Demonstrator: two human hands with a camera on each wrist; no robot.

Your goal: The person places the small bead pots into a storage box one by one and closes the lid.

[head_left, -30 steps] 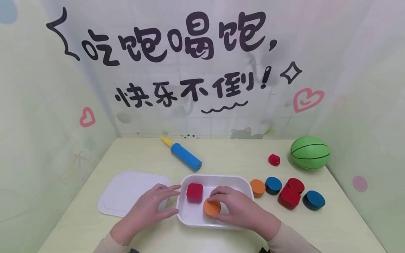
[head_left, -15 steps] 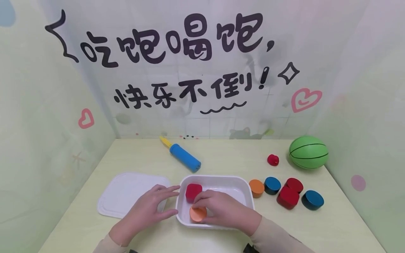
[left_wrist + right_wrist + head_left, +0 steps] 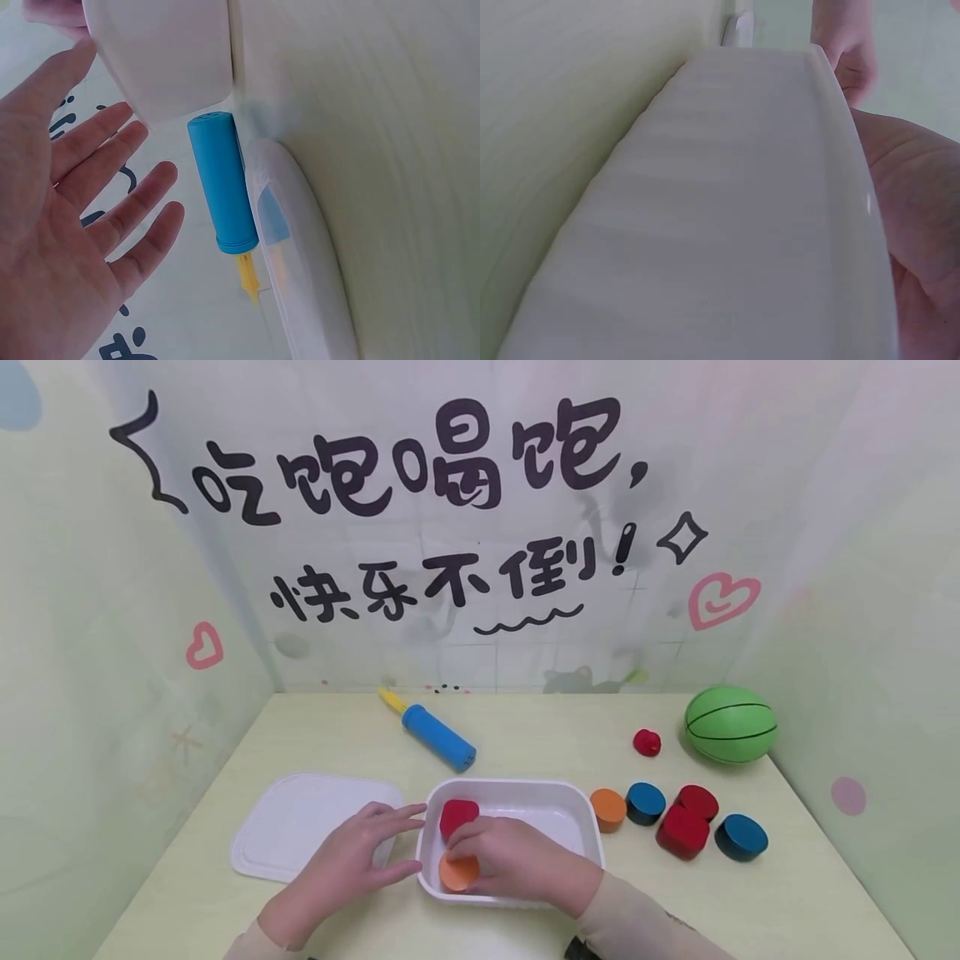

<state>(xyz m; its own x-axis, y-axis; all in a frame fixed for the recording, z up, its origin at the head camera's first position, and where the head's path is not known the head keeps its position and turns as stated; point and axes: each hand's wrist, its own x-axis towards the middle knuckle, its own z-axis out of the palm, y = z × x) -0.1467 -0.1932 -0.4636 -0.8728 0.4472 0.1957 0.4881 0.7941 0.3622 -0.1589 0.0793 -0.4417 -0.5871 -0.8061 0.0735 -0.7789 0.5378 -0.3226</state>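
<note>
Your right hand (image 3: 517, 860) grips the orange round block (image 3: 459, 872) inside the white box (image 3: 558, 822), near the end beside your left hand (image 3: 356, 852), whose fingers are loosely spread and hold nothing; whether their tips touch the rim, I can't tell. The red block (image 3: 456, 817) sits just beyond your right fingertips, which hide whether the two blocks meet. To settle the orange one well, hold it level, feel for the floor of the box before letting go, then lift your fingers straight up so they don't nudge the red one. The box looks light and may slide, so steady that end gently with your left fingers. Mind the lid (image 3: 296, 818), partly hidden behind your left hand.
</note>
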